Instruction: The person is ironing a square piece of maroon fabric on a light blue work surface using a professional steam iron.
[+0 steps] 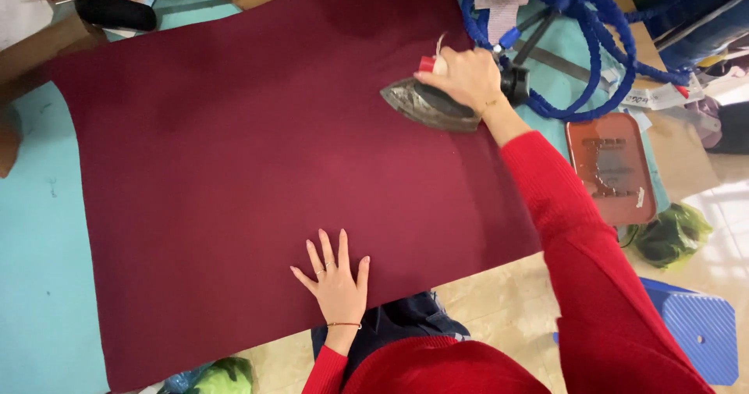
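A cloth point(234, 168) is spread over most of the table point(39, 285). An iron point(429, 104) is set on the cloth near its far right corner, gripped from above by the right hand point(466, 78). The left hand point(335, 283) is laid flat on the cloth at its near edge. To the right of the iron, beyond the cloth's edge, a coiled hose point(581, 58) is found, with a tray point(612, 168) nearer in front of it. A stool point(698, 328) is placed on the floor at the right.
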